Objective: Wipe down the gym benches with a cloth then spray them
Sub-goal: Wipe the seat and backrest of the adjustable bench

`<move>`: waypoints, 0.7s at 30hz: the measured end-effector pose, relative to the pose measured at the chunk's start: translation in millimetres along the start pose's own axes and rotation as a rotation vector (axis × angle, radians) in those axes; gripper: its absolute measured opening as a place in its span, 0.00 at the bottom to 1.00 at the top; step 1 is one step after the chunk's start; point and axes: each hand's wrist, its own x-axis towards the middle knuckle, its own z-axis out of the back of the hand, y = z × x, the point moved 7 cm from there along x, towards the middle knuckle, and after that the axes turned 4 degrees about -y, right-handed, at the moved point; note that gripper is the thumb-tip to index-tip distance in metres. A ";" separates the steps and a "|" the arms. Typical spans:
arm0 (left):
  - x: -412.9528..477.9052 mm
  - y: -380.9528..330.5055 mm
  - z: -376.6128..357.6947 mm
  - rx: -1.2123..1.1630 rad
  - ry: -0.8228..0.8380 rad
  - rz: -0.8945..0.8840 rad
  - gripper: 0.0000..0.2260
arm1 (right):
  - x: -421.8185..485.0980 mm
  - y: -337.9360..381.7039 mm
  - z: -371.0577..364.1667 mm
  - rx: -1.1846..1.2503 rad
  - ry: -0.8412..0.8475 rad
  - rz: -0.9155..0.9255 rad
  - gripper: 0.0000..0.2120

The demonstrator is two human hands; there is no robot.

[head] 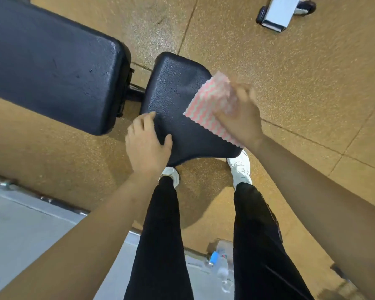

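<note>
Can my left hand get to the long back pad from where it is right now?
Likely yes. The left hand grips the left edge of the seat pad, and the back pad lies just across a narrow gap with nothing between.
</note>
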 end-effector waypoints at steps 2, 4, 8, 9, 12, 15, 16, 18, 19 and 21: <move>20.9 -32.2 -2.1 -0.032 0.015 -0.232 0.24 | -15.0 -13.4 -1.9 -0.041 0.010 -0.047 0.31; 43.5 -69.4 -11.7 -0.072 0.048 -0.432 0.21 | -23.4 -30.3 2.5 -0.024 -0.021 -0.136 0.31; 66.2 -119.4 -27.9 -0.029 0.193 -0.791 0.23 | -32.4 -43.2 -1.3 0.199 -0.032 -0.219 0.34; 67.0 -129.6 -35.8 0.021 0.297 -0.887 0.24 | -34.2 -44.4 -0.4 0.200 -0.071 -0.196 0.33; 63.9 -148.7 -59.6 0.240 0.436 -1.184 0.26 | -37.5 -48.3 1.0 0.195 -0.125 -0.166 0.29; 63.9 -152.0 -72.1 0.340 0.454 -1.349 0.24 | -37.0 -52.1 -2.3 0.156 -0.058 -0.234 0.29; 66.5 -153.1 -71.1 0.355 0.416 -1.392 0.25 | -36.3 -53.7 -3.8 0.159 -0.031 -0.249 0.29; 76.9 -153.4 -65.7 0.369 0.341 -1.434 0.27 | -32.4 -52.5 -6.2 0.167 0.020 -0.247 0.27; 83.6 -151.1 -63.6 0.364 0.325 -1.423 0.27 | -29.1 -49.8 -7.9 0.160 0.048 -0.237 0.25; 96.4 -144.7 -59.4 0.336 0.310 -1.374 0.27 | -19.0 -38.6 -12.3 0.156 0.106 -0.207 0.22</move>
